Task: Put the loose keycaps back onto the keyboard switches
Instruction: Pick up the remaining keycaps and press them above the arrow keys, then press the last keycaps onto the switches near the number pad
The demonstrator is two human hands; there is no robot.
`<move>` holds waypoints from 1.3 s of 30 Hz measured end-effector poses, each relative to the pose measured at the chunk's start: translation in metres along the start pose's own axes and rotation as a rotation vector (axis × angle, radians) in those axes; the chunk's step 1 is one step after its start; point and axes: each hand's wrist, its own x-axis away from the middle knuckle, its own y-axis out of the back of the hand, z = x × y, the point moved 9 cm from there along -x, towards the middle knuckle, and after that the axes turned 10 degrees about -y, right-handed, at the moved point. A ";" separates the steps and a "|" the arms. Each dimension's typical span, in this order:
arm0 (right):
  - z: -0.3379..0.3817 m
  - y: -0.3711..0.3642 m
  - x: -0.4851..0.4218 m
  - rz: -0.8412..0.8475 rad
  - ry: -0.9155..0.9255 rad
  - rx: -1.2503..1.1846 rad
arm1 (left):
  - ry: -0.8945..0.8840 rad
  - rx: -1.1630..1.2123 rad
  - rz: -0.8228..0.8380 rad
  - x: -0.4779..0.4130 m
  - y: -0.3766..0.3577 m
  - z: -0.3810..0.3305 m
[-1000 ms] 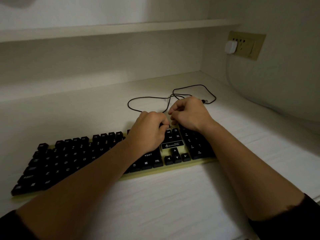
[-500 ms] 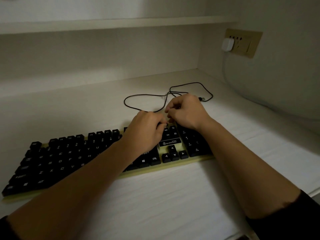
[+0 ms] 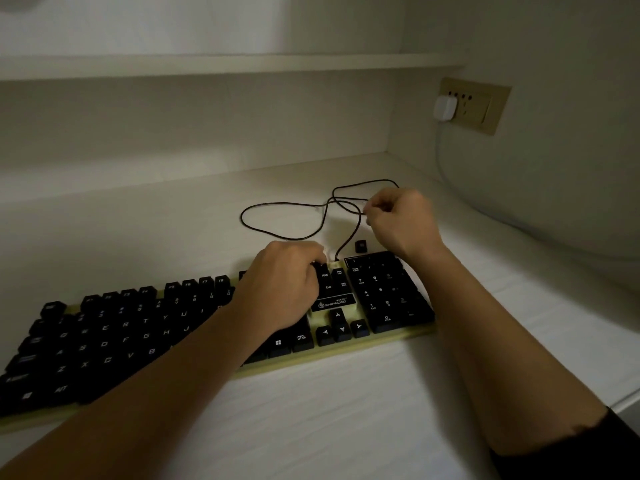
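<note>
A: What are the hands gripping?

B: The right hand (image 3: 403, 220) is raised above the desk behind the number pad, fingers curled inward with the tips pinched close together. Whether anything sits between them I cannot tell; the hand is blurred there. The left hand (image 3: 282, 289) lies knuckles-up on the keyboard (image 3: 145, 334), fingers bent down onto the keys near the block left of the number pad. I cannot tell if it grasps a cap or only presses; the fingertips are hidden.

A: And the loose cap?

B: One small black keycap (image 3: 360, 245) lies on the white desk (image 3: 329, 410), just behind the keyboard's back edge, near the top left corner of the number pad and just below the right hand, not touching it.

A: What lies around that?

B: A thin black cable (image 3: 277, 233) runs from the keyboard's back edge and loops over the desk behind both hands; part of it passes just beside the right hand's fingers. On the right wall, a wall socket (image 3: 474, 105) holds a white plug (image 3: 445, 108), its pale cord hanging down. A shelf (image 3: 207, 65) runs across above the desk.
</note>
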 end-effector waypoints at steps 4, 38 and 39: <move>-0.021 -0.014 -0.004 0.174 -0.105 0.200 | -0.049 0.001 -0.034 -0.001 0.002 -0.004; 0.017 -0.041 0.030 0.620 0.072 -0.105 | 0.054 0.323 -0.078 -0.018 0.010 0.011; 0.016 -0.041 0.030 0.625 0.063 -0.106 | 0.055 0.334 -0.061 -0.020 0.007 0.012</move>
